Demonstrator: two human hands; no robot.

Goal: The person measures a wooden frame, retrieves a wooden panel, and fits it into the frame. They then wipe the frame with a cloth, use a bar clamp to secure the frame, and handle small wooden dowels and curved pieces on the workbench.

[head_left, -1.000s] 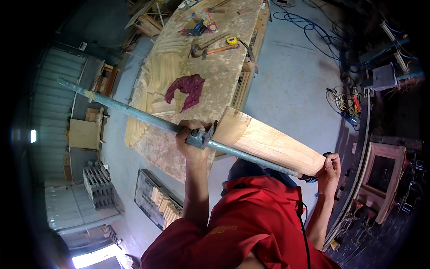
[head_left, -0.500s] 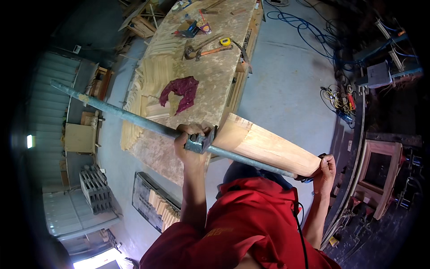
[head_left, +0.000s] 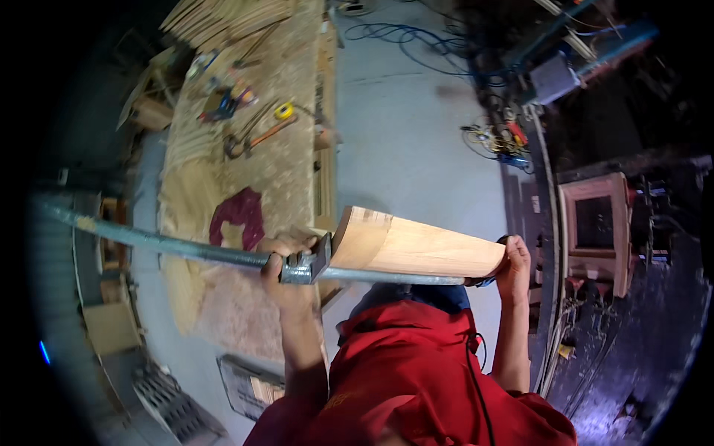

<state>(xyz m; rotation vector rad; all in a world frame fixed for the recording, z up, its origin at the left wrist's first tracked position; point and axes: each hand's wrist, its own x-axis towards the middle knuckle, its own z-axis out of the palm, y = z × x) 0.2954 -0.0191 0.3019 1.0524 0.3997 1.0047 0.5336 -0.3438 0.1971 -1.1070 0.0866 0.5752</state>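
Observation:
A long pipe clamp with a grey-green bar crosses in front of my body. Along its right part lies a pale wooden board, wider at the left and rounded at its right end. My left hand is wrapped round the clamp's dark sliding jaw, which stands at the board's left end. My right hand is closed at the opposite end, where board and clamp meet; the fingers partly hide the clamp's end there.
To the left stretches a long worktable bearing a maroon cloth, hammers, a yellow tape measure and stacked wood strips. Blue hose coils on the floor. A wooden frame stands on the right-hand dark bench.
My view has swung right, so the worktable sits farther left. Both hands keep their hold on the clamp and board, which now lie closer to level across the view.

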